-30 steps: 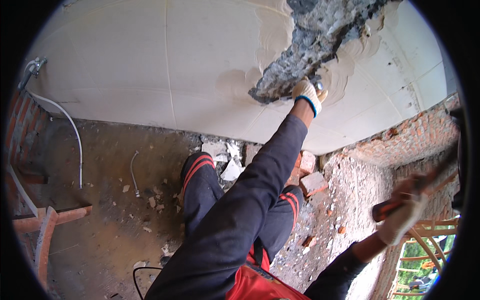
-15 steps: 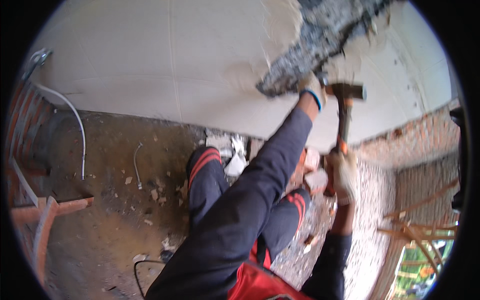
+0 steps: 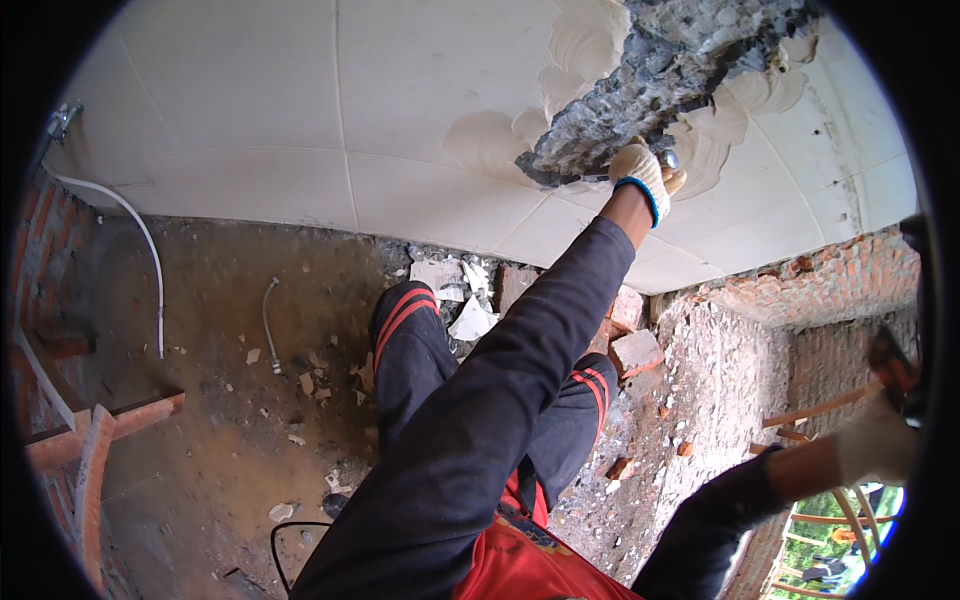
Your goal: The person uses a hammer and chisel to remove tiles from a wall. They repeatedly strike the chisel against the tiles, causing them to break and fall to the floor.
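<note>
My left hand (image 3: 640, 178), in a white glove with a blue cuff, is closed around a chisel (image 3: 668, 158). Only the chisel's round metal end shows; its tip is hidden by the hand. That hand is at the lower part of a rough grey broken gouge (image 3: 625, 110) in the cream tiled wall (image 3: 430, 85). Far to the right, my gloved right hand (image 3: 875, 445) is raised and blurred, wrapped around the handle of a hammer (image 3: 888, 360). The hammer is partly cut off by the dark rim of the view.
Broken white tile pieces (image 3: 473, 320) and brick chunks (image 3: 636, 352) lie at the wall's foot by my knees. To the left are a white hose (image 3: 150, 240), a short hose (image 3: 271, 325) and wooden pieces (image 3: 95, 455). A brick wall (image 3: 810, 285) stands at right.
My right hand has swung the hammer away from the chisel, out to the far right. The left hand stays by the gouge with the chisel.
</note>
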`<state>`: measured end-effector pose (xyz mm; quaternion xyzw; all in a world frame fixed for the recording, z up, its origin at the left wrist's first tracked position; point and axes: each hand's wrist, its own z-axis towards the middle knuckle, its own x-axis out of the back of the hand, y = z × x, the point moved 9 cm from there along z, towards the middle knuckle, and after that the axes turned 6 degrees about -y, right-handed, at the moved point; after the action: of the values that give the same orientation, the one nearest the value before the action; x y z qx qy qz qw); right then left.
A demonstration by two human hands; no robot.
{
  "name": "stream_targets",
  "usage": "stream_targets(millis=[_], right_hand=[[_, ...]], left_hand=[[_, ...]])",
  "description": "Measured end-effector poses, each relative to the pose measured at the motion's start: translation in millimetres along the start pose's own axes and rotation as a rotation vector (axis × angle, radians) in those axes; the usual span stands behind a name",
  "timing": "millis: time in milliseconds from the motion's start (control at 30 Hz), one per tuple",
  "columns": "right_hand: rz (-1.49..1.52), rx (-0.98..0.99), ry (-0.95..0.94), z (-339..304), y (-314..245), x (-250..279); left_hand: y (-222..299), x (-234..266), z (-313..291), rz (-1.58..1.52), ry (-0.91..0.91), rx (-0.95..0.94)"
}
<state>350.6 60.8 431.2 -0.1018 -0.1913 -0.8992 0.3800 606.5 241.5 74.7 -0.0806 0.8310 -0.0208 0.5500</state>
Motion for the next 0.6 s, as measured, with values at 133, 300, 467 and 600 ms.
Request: stream_targets(millis=[133,300,467,600], right_hand=[[0.234,-0.569,-0.898,-136.5,-3.1,-161.1],[1.084,-1.330,-0.707,-244.9,-5.5,-178.6],[0.599,-1.170,-0.361,-158.1,34.9,-65.0],[0.515,-0.712,0.189,-36.8,52.3,27.9]], left_hand=[[-0.7,0.9,11.1,-0.048,-0.030,-0.019],[11.4,-8.9,10.2,0.073,-0.118,-0.079],[-3.6,0.2,11.6,-0.092,0.038,0.059],[-7.9,-0.9,14.1,-0.026,0.019,0.058]])
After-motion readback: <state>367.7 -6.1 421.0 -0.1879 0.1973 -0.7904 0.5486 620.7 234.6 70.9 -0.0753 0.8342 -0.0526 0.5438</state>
